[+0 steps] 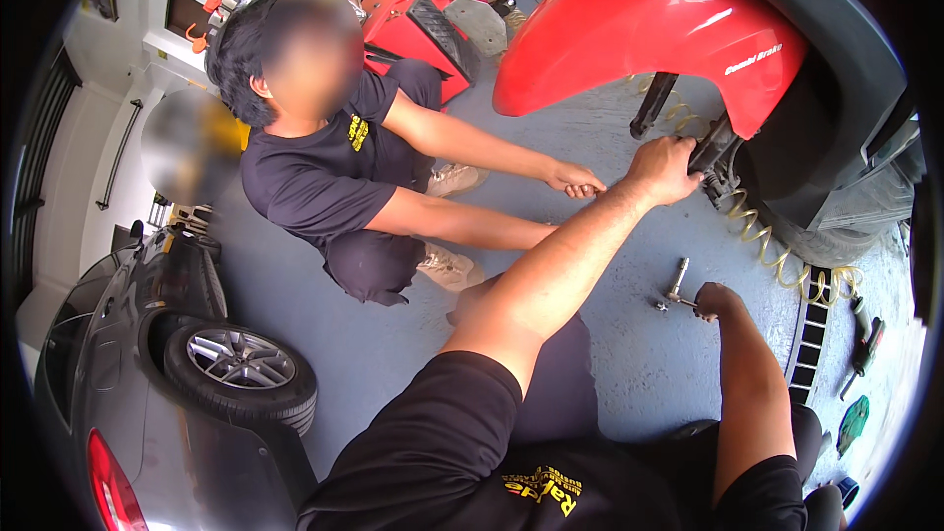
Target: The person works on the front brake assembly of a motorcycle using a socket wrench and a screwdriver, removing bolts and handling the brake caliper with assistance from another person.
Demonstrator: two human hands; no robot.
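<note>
My left hand (667,167) grips the dark fork leg (713,147) of a motorcycle, just below its red front fender (629,25). My right hand (716,300) is closed low over the floor, on a silver metal tool (678,280) with a short shank; which end it holds is hard to make out. Behind the fender is the dark front tyre (841,221). A co-worker (315,187) crouches facing me at the left, one hand (575,177) closed near my left forearm, the other hidden behind that forearm.
A coiled yellow hose (767,236) lies beside a floor grate (811,334). An air tool (865,349) and green cloth (854,423) lie at the right. A dark grey car (147,413) stands at lower left, red equipment (423,39) at the back.
</note>
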